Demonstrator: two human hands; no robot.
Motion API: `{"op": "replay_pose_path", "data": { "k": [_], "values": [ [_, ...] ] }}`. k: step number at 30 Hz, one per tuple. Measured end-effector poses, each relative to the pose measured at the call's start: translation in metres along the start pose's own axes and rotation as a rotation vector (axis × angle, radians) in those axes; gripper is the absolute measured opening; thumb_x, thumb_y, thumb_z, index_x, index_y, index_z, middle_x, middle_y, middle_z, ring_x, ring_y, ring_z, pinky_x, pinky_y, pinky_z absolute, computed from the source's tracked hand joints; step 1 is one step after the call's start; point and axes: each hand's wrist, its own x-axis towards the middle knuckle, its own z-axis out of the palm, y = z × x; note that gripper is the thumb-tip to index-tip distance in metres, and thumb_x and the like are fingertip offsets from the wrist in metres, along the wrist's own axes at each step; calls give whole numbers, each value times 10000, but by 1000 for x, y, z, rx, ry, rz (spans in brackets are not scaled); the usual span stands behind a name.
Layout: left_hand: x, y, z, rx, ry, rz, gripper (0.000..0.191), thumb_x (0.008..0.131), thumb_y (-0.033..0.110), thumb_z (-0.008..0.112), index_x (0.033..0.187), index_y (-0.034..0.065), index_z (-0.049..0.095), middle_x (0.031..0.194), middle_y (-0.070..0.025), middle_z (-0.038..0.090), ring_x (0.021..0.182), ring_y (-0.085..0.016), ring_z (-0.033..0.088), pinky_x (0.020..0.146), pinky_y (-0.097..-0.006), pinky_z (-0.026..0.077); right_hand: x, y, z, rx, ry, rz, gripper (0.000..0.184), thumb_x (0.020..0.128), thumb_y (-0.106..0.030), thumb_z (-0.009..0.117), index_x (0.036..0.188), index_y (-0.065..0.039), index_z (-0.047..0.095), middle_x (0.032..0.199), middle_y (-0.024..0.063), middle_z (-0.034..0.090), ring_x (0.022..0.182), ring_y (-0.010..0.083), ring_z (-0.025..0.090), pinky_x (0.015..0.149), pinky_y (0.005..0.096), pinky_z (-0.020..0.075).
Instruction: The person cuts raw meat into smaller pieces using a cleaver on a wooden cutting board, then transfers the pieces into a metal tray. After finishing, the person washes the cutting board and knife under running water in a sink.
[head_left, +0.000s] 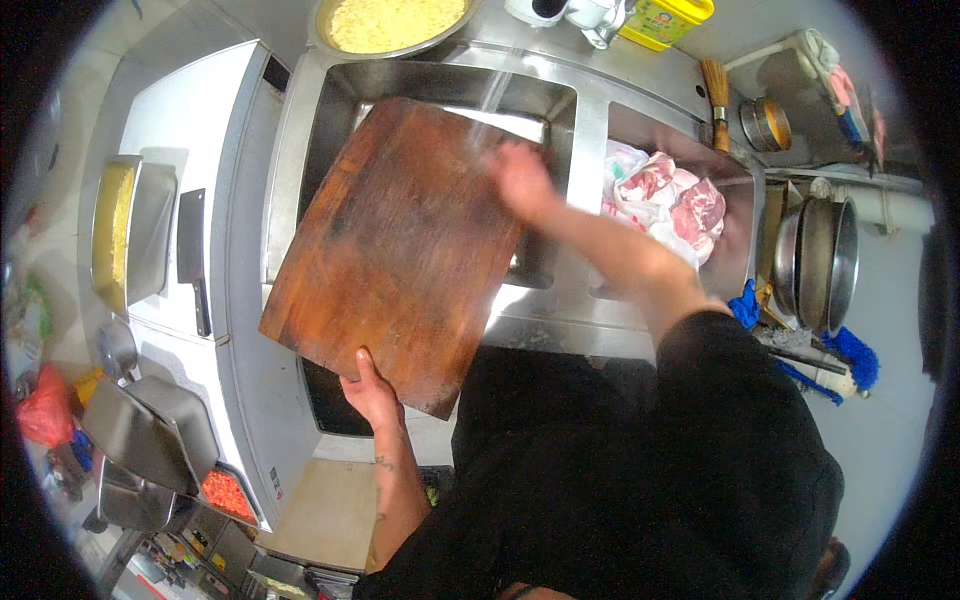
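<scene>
A large wet wooden cutting board (405, 247) lies tilted over the left basin of a steel sink (589, 142). My left hand (373, 390) grips its near edge, thumb on top and fingers hidden beneath. Blurred by motion, my right hand (523, 180) is at the upper right part of the board, over its surface; whether it touches the wood I cannot tell. A stream of water (491, 94) falls near that hand. In the right basin, raw meat (699, 210) rests on plastic bags.
A cleaver (192, 255) lies on the white worktop (180, 97) at left, beside steel pans. Behind the sink stand a bowl of pale yellow pieces (394, 22) and a yellow container (666, 22). A straw brush (718, 105) and steel bowls (817, 262) are at right.
</scene>
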Motion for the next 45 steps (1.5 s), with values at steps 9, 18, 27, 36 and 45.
{"op": "replay_pose_path", "data": {
  "k": [9,18,27,36,45],
  "values": [
    [5,-2,0,5,10,23,439,1009,158,668,1365,-54,523,1321,-152,631,1133,-237,626,1004,-383,504,11,-116,5,134,-98,-298,242,999,-257,501,1004,-53,632,1024,196,614,979,369,618,848,519,526],
    [3,-2,-10,-66,34,0,430,991,122,688,1352,-50,531,1277,-144,650,1110,-224,631,984,-361,508,47,-212,75,276,-182,-704,248,1002,-282,509,1095,-123,675,1087,144,631,1045,346,597,906,496,485],
    [8,2,-13,-26,19,-2,419,990,112,686,1344,-55,535,1270,-138,652,1103,-222,628,993,-357,496,153,-100,61,-63,137,-118,248,947,-199,526,1047,-69,713,1096,178,618,1030,349,602,903,509,515],
    [6,4,-14,-18,-61,90,448,991,137,688,1364,-58,532,1310,-143,642,1133,-237,619,1028,-385,482,8,-90,7,-42,-380,-507,259,952,-201,549,1149,-113,693,1184,130,619,1143,343,579,941,499,504],
    [7,-2,-18,-20,-111,42,432,1016,173,659,1366,-51,537,1311,-147,638,1120,-247,624,994,-406,503,45,76,-54,136,9,129,296,932,-293,609,1005,-27,715,1062,275,693,1046,442,668,959,515,524]
  ]
}}
